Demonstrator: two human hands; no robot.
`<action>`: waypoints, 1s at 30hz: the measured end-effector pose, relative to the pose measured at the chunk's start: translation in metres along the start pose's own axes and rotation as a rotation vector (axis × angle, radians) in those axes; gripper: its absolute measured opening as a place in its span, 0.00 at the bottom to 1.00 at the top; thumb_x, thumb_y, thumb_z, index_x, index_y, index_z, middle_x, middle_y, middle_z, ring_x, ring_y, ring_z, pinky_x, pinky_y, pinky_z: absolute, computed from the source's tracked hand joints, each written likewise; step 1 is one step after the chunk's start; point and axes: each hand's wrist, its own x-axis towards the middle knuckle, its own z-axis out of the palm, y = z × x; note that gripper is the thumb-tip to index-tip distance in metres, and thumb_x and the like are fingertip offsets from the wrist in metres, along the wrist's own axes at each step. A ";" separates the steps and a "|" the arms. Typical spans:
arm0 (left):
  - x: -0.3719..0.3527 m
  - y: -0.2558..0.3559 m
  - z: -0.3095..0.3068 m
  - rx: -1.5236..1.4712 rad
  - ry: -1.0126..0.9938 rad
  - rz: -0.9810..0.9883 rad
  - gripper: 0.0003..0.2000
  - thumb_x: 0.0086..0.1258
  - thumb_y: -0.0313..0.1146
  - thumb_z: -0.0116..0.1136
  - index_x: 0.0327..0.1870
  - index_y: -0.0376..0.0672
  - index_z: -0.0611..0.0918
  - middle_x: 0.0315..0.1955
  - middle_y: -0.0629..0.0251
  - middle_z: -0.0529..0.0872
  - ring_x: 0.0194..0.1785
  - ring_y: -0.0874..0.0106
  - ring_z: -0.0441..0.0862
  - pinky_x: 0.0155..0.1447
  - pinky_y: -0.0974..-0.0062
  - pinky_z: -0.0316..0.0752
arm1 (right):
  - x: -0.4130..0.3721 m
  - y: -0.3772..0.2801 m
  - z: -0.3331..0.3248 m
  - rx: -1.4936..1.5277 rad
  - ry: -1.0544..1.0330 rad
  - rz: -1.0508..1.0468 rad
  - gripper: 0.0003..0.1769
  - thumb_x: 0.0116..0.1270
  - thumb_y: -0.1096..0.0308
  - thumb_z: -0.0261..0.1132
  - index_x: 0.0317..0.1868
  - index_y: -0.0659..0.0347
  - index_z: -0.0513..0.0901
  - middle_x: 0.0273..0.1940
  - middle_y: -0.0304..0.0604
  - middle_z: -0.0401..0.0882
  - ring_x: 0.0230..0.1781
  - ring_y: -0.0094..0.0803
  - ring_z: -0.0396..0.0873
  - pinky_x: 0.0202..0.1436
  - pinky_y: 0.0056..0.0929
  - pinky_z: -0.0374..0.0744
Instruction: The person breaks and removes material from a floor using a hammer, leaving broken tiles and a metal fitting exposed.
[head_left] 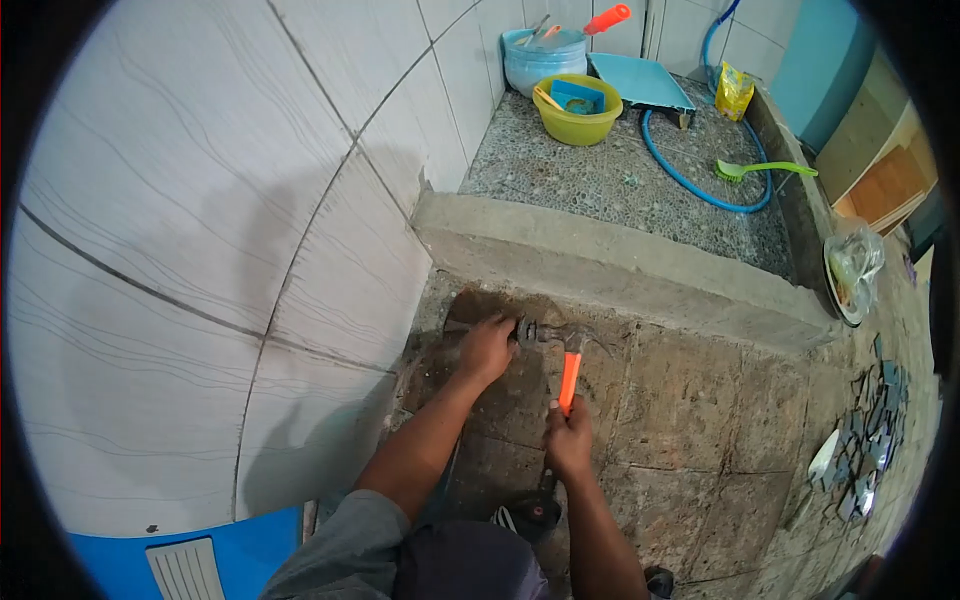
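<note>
Being pinched in the left hand (487, 348) grip, a chisel (535, 331) is being pressed to the bare wall (680, 400). An orange hammer (570, 375) is being clenched in the right hand (568, 440) grip.

White wall tiles (200, 200) with faint grey veining and dark grout lines fill the left side and run to a corner at the back. A raised, speckled stone ledge (560, 175), edged by a grey concrete curb (620, 270), carries a yellow basin (575, 130), a pale blue bucket (530, 72), a blue hose (700, 195) and a green brush (760, 168). Below it, the floor (690, 420) is bare brownish mortar marked in squares. What look like broken tile shards (870, 430) lie heaped at right. The light is even.
</note>
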 end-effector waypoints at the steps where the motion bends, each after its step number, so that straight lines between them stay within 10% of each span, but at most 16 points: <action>1: 0.000 -0.002 0.002 -0.002 0.026 0.013 0.15 0.65 0.28 0.68 0.51 0.37 0.83 0.49 0.49 0.85 0.55 0.47 0.83 0.57 0.50 0.79 | 0.003 0.000 -0.008 -0.032 0.012 -0.021 0.10 0.81 0.63 0.59 0.50 0.61 0.71 0.28 0.36 0.71 0.19 0.22 0.71 0.21 0.28 0.72; 12: 0.001 0.001 -0.003 -0.092 0.045 0.008 0.13 0.62 0.25 0.68 0.47 0.36 0.83 0.45 0.48 0.85 0.51 0.44 0.82 0.55 0.48 0.78 | 0.003 -0.092 -0.038 0.330 0.677 -0.372 0.11 0.84 0.63 0.53 0.54 0.62 0.68 0.26 0.36 0.70 0.17 0.21 0.68 0.19 0.24 0.72; 15: 0.002 0.003 -0.002 -0.128 0.070 -0.005 0.13 0.62 0.25 0.68 0.47 0.35 0.83 0.46 0.48 0.85 0.52 0.44 0.82 0.56 0.48 0.78 | 0.005 -0.002 0.002 -0.438 0.675 -0.517 0.15 0.80 0.62 0.60 0.53 0.64 0.68 0.29 0.48 0.77 0.26 0.45 0.79 0.33 0.43 0.79; 17: 0.003 0.004 -0.005 -0.134 0.100 -0.006 0.14 0.62 0.25 0.68 0.48 0.36 0.84 0.47 0.48 0.85 0.53 0.45 0.82 0.56 0.49 0.78 | -0.010 -0.009 0.005 -0.391 0.025 0.028 0.17 0.78 0.61 0.62 0.52 0.66 0.69 0.30 0.52 0.79 0.30 0.54 0.80 0.39 0.49 0.78; 30: 0.005 0.008 0.016 -0.085 0.004 0.028 0.16 0.64 0.23 0.66 0.55 0.35 0.84 0.54 0.45 0.84 0.57 0.45 0.82 0.60 0.48 0.80 | 0.003 0.047 -0.041 0.101 0.211 0.009 0.15 0.85 0.57 0.53 0.50 0.62 0.71 0.34 0.38 0.73 0.32 0.24 0.69 0.35 0.30 0.72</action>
